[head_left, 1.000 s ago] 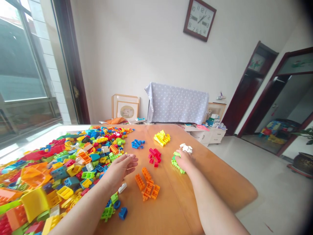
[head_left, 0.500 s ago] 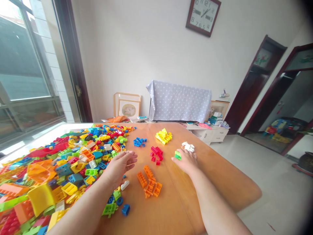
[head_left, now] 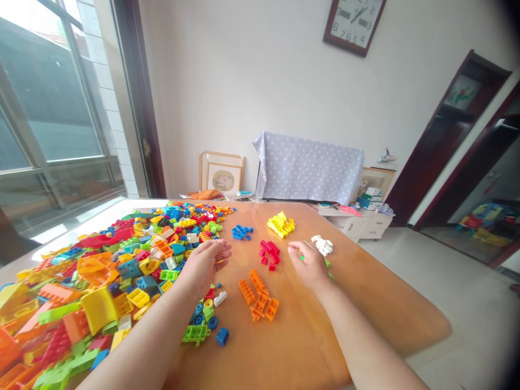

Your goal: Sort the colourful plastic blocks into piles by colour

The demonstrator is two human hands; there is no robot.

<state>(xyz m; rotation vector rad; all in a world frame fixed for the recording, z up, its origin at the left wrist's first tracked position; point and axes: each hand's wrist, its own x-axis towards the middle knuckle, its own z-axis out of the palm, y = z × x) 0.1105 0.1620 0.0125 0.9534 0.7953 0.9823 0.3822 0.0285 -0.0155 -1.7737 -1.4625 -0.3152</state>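
My left hand (head_left: 209, 257) hovers at the right edge of the big mixed pile of toy building blocks (head_left: 158, 249). Its fingers are loosely bent and apart from the thumb, with nothing visible in them. My right hand (head_left: 309, 265) is low over the table, its fingers curved and the thumb apart from them. Green blocks (head_left: 328, 264) show past its right side, partly hidden by it. Near it lie red blocks (head_left: 270, 252), white blocks (head_left: 323, 245) and yellow blocks (head_left: 281, 224). Orange blocks (head_left: 260, 298) lie between my forearms, blue blocks (head_left: 241, 232) farther back.
The wooden table (head_left: 382, 303) has a rounded right corner. Loose green (head_left: 196, 334) and blue (head_left: 222, 336) blocks lie beside my left forearm. Behind the table stand a cloth-draped object (head_left: 309, 168) and a white cabinet (head_left: 361, 225).
The view has swung slightly left, so everything sits farther right. My right hand has shifted left from the green blocks, which now show on its far side. My left hand has barely moved.
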